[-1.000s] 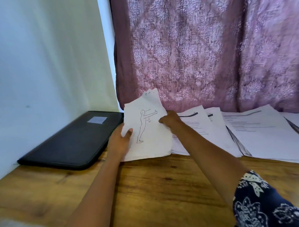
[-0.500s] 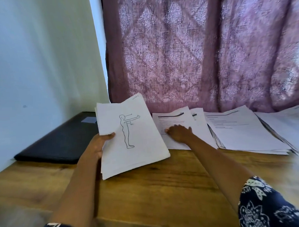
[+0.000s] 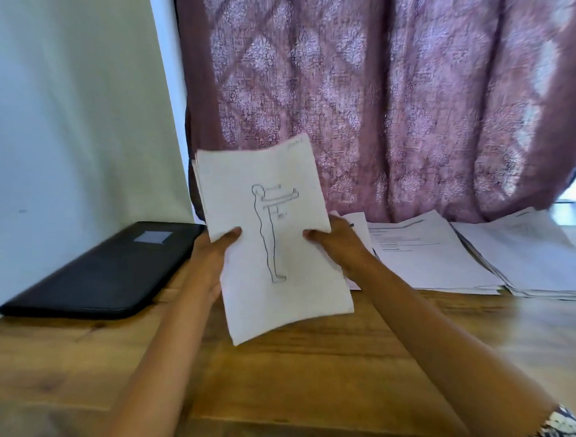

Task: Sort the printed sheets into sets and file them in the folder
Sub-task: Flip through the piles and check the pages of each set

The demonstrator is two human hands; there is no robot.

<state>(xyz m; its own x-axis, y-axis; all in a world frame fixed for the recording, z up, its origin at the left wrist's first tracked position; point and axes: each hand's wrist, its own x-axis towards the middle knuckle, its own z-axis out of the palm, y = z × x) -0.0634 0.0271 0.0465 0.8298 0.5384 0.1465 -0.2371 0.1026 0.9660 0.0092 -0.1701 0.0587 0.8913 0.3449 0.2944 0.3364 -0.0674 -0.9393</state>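
Observation:
A thin set of sheets, its top page a line drawing of a standing figure, is held up off the table in the middle of the view. My left hand grips its left edge with the thumb on the front. My right hand grips its right edge the same way. The black folder lies shut on the table at the left, against the wall. More printed sheets lie in overlapping piles at the right, and another pile is further right.
The wooden table runs across the foreground. A mauve patterned curtain hangs behind the papers. A pale wall closes off the left side.
My right hand left the pile on the table and took the right edge of the drawing set. The set rose higher and more upright, now held by both hands.

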